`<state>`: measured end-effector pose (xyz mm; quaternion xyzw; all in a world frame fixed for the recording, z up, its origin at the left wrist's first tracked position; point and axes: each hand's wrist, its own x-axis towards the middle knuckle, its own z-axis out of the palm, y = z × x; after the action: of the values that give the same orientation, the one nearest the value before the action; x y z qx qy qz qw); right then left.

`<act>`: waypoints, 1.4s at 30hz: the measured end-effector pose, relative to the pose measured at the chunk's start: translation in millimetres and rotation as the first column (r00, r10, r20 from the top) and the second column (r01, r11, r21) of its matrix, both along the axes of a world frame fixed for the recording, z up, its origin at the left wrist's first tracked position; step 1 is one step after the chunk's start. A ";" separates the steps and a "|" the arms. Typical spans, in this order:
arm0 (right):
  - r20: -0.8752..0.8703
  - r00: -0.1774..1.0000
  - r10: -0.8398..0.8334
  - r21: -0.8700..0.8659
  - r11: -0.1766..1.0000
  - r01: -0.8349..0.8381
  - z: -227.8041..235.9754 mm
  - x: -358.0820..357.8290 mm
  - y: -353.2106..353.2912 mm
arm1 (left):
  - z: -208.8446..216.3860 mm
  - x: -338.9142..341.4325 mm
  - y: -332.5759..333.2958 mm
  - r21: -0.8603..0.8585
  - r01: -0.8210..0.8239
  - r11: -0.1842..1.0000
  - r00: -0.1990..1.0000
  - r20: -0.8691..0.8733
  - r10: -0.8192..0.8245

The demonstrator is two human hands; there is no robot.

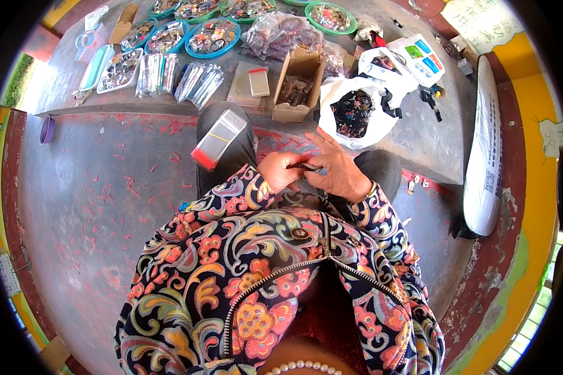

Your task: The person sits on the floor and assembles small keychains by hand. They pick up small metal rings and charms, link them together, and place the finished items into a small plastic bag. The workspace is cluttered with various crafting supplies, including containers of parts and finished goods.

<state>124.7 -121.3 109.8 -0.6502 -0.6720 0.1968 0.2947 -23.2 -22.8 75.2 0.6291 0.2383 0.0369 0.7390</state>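
In front of my lap, my left hand [278,170] and my right hand [343,174] meet fingertip to fingertip. Between them they pinch a small dark object [306,166], mostly hidden by the fingers; its kind cannot be made out. The right thumb and index finger are closed on it while other fingers of that hand stretch forward. A bundle of clear plastic bags [222,139] with a red edge and a yellowish band lies on my left knee. Beyond the hands, a white plastic bag [381,128] stands open, full of small black pieces with coloured bits.
On the raised ledge stand an open cardboard box [289,114] with brownish packets, clear sleeves [239,86], bundled packets [199,84] and blue baskets [214,55] of small items. A purple bucket [47,130] sits at left; a long white sack [483,150] leans at right. Red scraps litter the floor.
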 end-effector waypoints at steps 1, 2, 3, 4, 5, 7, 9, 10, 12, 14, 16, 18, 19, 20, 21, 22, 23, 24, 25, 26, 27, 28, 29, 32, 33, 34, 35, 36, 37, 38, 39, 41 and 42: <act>-0.005 1.000 -0.014 0.002 1.000 0.014 1.9 -0.6 0.6 | -1.7 0.0 0.9 -0.022 -0.004 1.000 1.000 0.003 0.004; -0.011 1.000 -0.028 0.003 1.000 0.028 4.1 -1.4 1.4 | -4.7 0.1 2.8 -0.043 -0.007 0.999 1.000 0.005 0.008; -0.058 0.996 -0.066 0.018 0.998 0.067 7.9 -3.2 2.4 | -6.3 0.0 3.7 -0.065 -0.011 0.998 1.000 0.007 0.012; -0.105 0.989 -0.104 0.031 0.994 0.108 12.3 -5.4 3.3 | -6.6 0.2 3.4 -0.053 -0.019 0.998 1.000 -0.001 0.019; -0.152 0.978 -0.141 0.042 0.988 0.149 14.3 -6.4 3.8 | -6.8 0.3 2.8 -0.041 -0.028 0.999 1.000 -0.010 0.027; -0.160 0.978 -0.132 0.060 0.988 0.143 14.3 -4.5 4.5 | -4.0 0.8 2.4 -0.029 -0.012 1.000 0.999 -0.033 0.011; -0.176 0.975 -0.133 0.070 0.987 0.147 13.6 -3.0 3.3 | 4.7 1.4 3.0 -0.029 0.036 0.999 0.997 -0.064 -0.038; -0.188 0.973 -0.137 0.072 0.986 0.153 11.3 -2.8 2.5 | 4.8 1.3 2.9 -0.027 0.041 0.999 0.997 -0.061 -0.043; -0.169 0.977 -0.126 0.087 0.986 0.142 10.5 -3.2 2.4 | 4.7 1.0 2.8 -0.022 0.050 0.998 0.997 -0.053 -0.052; -0.107 0.989 -0.098 0.107 0.988 0.109 13.6 -3.1 3.4 | 3.5 0.7 1.9 -0.028 0.045 0.999 0.999 -0.024 -0.046; -0.081 0.995 -0.063 0.113 0.991 0.072 15.7 -4.7 4.6 | -0.1 0.6 1.4 -0.016 0.056 0.998 0.998 -0.025 -0.056; -0.059 0.998 -0.014 0.105 0.994 0.020 14.3 -3.7 5.1 | -5.4 0.5 1.7 0.011 0.082 0.997 0.995 -0.055 -0.081; -0.048 0.999 0.018 0.095 0.995 -0.014 10.0 -1.4 5.8 | -6.2 0.3 1.6 0.010 0.080 0.997 0.996 -0.041 -0.079; -0.038 0.998 0.051 0.084 0.995 -0.048 7.1 -0.2 6.1 | -6.7 0.2 1.5 0.008 0.077 0.997 0.997 -0.027 -0.077; -0.069 0.997 0.045 0.086 0.996 -0.039 6.0 -0.6 6.0 | -7.1 0.0 1.5 0.007 0.075 0.997 0.997 -0.013 -0.075; -0.103 0.994 0.041 0.090 0.995 -0.031 4.8 -1.1 6.2 | -5.2 -0.1 2.0 -0.030 0.044 0.999 0.999 -0.002 -0.044; -0.137 0.990 0.036 0.094 0.995 -0.023 4.2 -1.5 6.3 | -2.0 -0.3 2.6 -0.066 0.012 0.998 1.000 0.007 -0.012; -0.197 0.980 -0.026 0.088 0.995 0.044 7.6 -1.3 6.0 | -0.1 -0.5 3.1 -0.103 -0.019 0.994 1.000 0.015 0.021; -0.252 0.964 -0.089 0.077 0.991 0.112 14.1 -0.8 4.9 | -2.3 -0.9 4.8 -0.133 -0.024 0.991 1.000 0.015 0.026; -0.306 0.940 -0.150 0.062 0.982 0.177 17.9 -0.3 3.8 | -6.1 -1.5 8.0 -0.163 -0.029 0.986 0.999 0.015 0.032; -0.325 0.928 -0.181 0.051 0.977 0.208 18.2 -0.3 2.7 | -10.1 -2.3 10.3 -0.192 -0.034 0.981 0.999 0.015 0.038; -0.343 0.915 -0.214 0.039 0.970 0.242 20.1 -0.2 0.8 | -10.1 -2.4 10.6 -0.219 -0.040 0.975 0.999 0.022 0.046; -0.360 0.900 -0.247 0.026 0.961 0.275 21.5 0.1 -0.7 | -9.1 -2.4 10.7 -0.215 -0.036 0.976 0.999 0.024 0.043; -0.137 0.951 -0.277 0.073 0.955 0.288 12.8 2.4 -3.3 | -5.6 -2.1 11.1 -0.218 -0.037 0.975 0.999 0.030 0.045; -0.156 0.944 -0.292 0.057 0.951 0.304 12.8 1.1 -3.3 | -5.7 -1.7 10.8 -0.227 -0.042 0.973 0.998 0.034 0.051; -0.176 0.936 -0.305 0.042 0.947 0.317 12.3 -1.6 -2.8 | -6.0 -1.9 10.5 -0.235 -0.048 0.971 0.998 0.037 0.059; -0.195 0.927 -0.320 0.026 0.943 0.331 11.7 -3.3 -2.4 | -5.7 -1.8 10.0 -0.222 -0.054 0.973 0.998 0.029 0.062; -0.182 0.930 -0.319 0.039 0.943 0.331 10.7 -3.6 -2.1 | -5.0 -1.6 9.5 -0.209 -0.060 0.976 0.998 0.021 0.065; -0.171 0.933 -0.316 0.052 0.943 0.329 9.7 -3.7 -1.6 | -4.2 -1.5 9.0 -0.196 -0.067 0.978 0.997 0.012 0.070; -0.159 0.936 -0.314 0.064 0.943 0.327 9.2 -4.0 -1.1 | -3.9 -1.3 8.8 -0.167 -0.061 0.984 0.998 0.003 0.062; -0.138 0.942 -0.306 0.096 0.943 0.320 9.5 -4.8 -0.3 | -3.7 -1.2 8.7 -0.138 -0.055 0.989 0.999 -0.006 0.054; -0.095 0.950 -0.296 0.157 0.938 0.308 9.7 -6.3 1.0 | -2.7 0.0 8.4 -0.104 -0.047 0.993 0.999 -0.019 0.045; -0.092 0.953 -0.290 0.168 0.938 0.302 10.0 -6.9 1.5 | -0.6 0.2 8.1 -0.099 -0.049 0.994 0.999 -0.023 0.047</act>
<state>117.8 -119.7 119.8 -0.7077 -0.5716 0.1100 0.4004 -23.0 -14.8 74.5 0.5860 0.2625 0.0366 0.7658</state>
